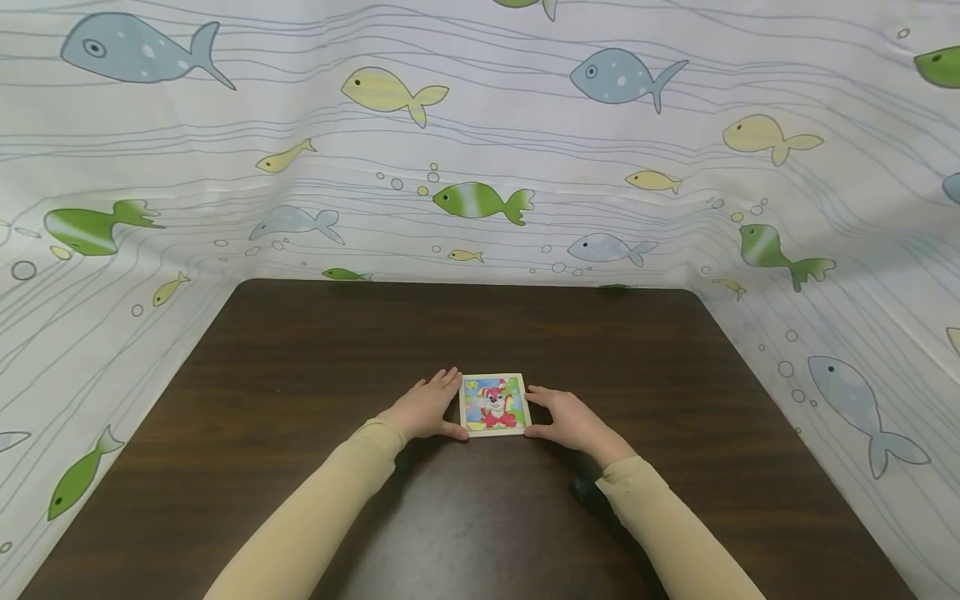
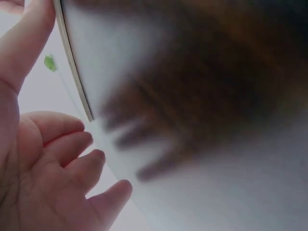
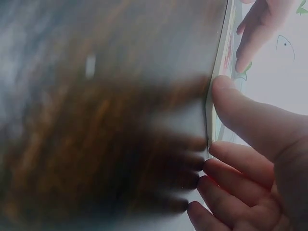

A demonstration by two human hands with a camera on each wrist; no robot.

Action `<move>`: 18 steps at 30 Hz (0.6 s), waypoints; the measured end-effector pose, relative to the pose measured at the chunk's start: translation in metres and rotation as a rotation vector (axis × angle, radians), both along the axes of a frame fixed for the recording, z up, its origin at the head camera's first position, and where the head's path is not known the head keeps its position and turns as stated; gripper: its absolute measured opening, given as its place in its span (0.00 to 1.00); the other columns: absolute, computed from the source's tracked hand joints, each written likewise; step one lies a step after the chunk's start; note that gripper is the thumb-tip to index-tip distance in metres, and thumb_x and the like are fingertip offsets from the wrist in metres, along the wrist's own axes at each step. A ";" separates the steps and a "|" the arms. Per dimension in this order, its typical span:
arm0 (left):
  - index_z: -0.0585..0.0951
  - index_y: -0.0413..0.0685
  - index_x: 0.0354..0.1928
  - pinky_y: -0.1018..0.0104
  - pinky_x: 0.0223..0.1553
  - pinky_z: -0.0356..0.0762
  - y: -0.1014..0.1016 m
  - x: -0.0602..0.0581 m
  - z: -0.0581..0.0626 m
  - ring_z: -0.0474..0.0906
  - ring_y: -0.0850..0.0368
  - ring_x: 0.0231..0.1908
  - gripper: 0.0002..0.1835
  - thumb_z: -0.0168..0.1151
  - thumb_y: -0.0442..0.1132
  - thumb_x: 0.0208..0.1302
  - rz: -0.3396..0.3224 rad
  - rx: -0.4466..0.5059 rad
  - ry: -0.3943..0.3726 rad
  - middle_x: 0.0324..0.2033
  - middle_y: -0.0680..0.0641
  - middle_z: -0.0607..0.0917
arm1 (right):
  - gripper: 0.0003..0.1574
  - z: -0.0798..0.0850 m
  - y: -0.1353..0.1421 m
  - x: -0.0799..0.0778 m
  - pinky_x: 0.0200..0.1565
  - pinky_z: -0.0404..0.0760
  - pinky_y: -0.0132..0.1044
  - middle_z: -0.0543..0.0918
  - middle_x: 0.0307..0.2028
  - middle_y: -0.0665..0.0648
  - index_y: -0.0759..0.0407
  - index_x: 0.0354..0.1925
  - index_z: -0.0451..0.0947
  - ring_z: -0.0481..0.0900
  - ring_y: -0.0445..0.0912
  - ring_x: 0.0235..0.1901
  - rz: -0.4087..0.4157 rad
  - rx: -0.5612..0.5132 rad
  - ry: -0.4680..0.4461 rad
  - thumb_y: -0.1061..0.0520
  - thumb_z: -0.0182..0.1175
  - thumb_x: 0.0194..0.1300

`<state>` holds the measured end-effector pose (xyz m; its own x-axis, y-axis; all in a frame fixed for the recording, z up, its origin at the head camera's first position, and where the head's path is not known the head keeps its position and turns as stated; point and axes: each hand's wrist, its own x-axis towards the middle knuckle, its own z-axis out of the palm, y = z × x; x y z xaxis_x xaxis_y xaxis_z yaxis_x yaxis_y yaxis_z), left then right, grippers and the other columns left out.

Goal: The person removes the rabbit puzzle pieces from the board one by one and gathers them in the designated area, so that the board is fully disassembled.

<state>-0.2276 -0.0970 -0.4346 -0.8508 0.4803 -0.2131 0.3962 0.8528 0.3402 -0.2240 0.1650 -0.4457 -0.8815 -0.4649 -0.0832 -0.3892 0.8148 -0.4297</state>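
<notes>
A small square picture puzzle (image 1: 493,405) lies flat on the dark table, showing a red cartoon animal inside a pale frame. At its left side is my left hand (image 1: 429,406), thumb at the near left corner and fingers reaching toward the far left corner. My right hand (image 1: 573,423) is at the opposite side, its thumb (image 3: 231,94) right against the frame's edge in the right wrist view. The other right fingers rest low by the tabletop, loosely bent. In the left wrist view, the left fingers (image 2: 72,139) are spread and relaxed near the frame's end (image 2: 77,72).
The dark wood-grain table (image 1: 300,333) has rounded far corners and a glossy top that mirrors the hands. A white curtain (image 1: 480,125) printed with fish encloses the back and both sides. A small black object (image 1: 588,492) shows under the right wrist.
</notes>
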 end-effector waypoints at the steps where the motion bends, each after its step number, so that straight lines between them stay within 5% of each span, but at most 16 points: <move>1: 0.54 0.34 0.72 0.44 0.69 0.50 0.000 0.000 0.000 0.47 0.42 0.72 0.55 0.68 0.60 0.51 -0.003 0.001 0.000 0.72 0.37 0.53 | 0.40 0.000 0.000 0.000 0.62 0.70 0.48 0.69 0.65 0.62 0.64 0.62 0.71 0.69 0.55 0.64 0.000 0.000 0.003 0.48 0.69 0.56; 18: 0.55 0.35 0.71 0.47 0.69 0.53 -0.002 0.000 0.000 0.50 0.45 0.72 0.56 0.67 0.62 0.50 -0.019 -0.041 0.005 0.72 0.38 0.55 | 0.40 0.001 -0.002 0.002 0.61 0.71 0.49 0.71 0.64 0.62 0.63 0.60 0.73 0.70 0.56 0.62 -0.010 -0.014 0.008 0.48 0.72 0.53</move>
<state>-0.2275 -0.0989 -0.4349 -0.8426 0.4873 -0.2293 0.4140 0.8584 0.3029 -0.2218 0.1628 -0.4447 -0.8867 -0.4570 -0.0696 -0.3845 0.8127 -0.4378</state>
